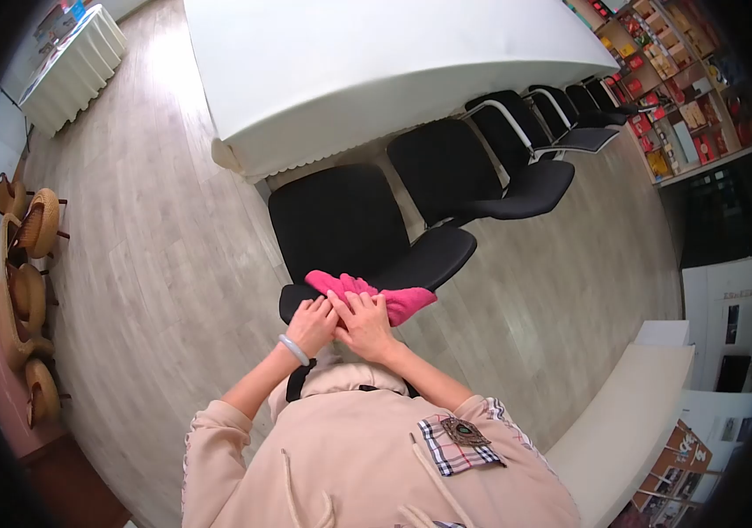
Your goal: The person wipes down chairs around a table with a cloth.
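A bright pink cloth (407, 304) lies bunched over the front of the seat of the nearest black chair (341, 216). My left hand (313, 326), with a pale bangle at the wrist, is at the near edge of the cloth, its fingers bent and close together. Beside it, touching it, my right hand (364, 325) rests on the cloth with its fingers somewhat spread. Whether either hand pinches the fabric cannot be made out.
A long table with a white cloth (332, 114) stands beyond a row of black chairs (446, 172). Wicker chairs (39, 223) are at the left, shelves (693, 106) at the upper right, and a pale counter (627, 409) at the lower right.
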The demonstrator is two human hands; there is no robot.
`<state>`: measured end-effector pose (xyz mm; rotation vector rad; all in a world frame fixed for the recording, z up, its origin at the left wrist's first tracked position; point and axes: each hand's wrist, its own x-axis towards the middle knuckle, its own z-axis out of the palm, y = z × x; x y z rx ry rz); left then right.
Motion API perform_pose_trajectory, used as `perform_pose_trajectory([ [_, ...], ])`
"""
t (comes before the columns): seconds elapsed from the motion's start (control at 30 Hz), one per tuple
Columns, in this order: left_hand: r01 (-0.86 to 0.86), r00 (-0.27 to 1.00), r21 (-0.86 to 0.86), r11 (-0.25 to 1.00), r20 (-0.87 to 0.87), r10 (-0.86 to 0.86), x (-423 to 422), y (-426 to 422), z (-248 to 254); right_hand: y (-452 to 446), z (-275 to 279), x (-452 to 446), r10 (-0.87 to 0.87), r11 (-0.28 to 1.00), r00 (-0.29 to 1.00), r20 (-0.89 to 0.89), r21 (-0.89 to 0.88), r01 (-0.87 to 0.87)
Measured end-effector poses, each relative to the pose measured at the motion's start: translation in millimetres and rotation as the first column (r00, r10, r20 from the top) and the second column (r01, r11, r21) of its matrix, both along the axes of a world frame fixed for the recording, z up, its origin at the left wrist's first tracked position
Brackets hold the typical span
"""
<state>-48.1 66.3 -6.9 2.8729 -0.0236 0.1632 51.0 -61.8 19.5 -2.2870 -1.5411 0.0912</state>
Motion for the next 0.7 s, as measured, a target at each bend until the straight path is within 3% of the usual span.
perform_pose_trajectory([
  [0.2,0.167,0.965,-0.077,0.983,-0.191,-0.179,16,19,2,-30,6,68,0.034,0.999,0.97,0.239,-0.017,-0.031],
  [0.37,0.243,0.931,-0.059,0.968,-0.264,-0.25,30,-14,1,-75,3,166,-0.16,0.946,0.889,0.429,-0.192,0.263],
  [0.47,0.223,0.94,-0.144,0.964,-0.229,-0.251,37,-38,-9,-65,-6,169,-0.255,0.878,0.851,0.458,-0.259,0.403],
  [0.5,0.219,0.943,-0.195,0.956,-0.209,-0.258,36,-38,-7,-55,-20,156,-0.249,0.853,0.869,0.428,-0.329,0.406],
  [0.57,0.197,0.966,-0.304,0.932,-0.101,-0.237,34,-35,8,-33,-41,118,-0.135,0.839,0.985,0.11,-0.517,0.173],
  [0.63,0.128,0.991,-0.365,0.922,0.001,-0.137,34,-33,12,-13,-53,75,-0.014,0.921,0.948,-0.318,-0.374,-0.113],
  [0.7,0.085,0.996,-0.404,0.911,0.058,-0.067,34,-32,15,-4,-51,55,0.097,0.958,0.795,-0.598,-0.16,-0.237],
])
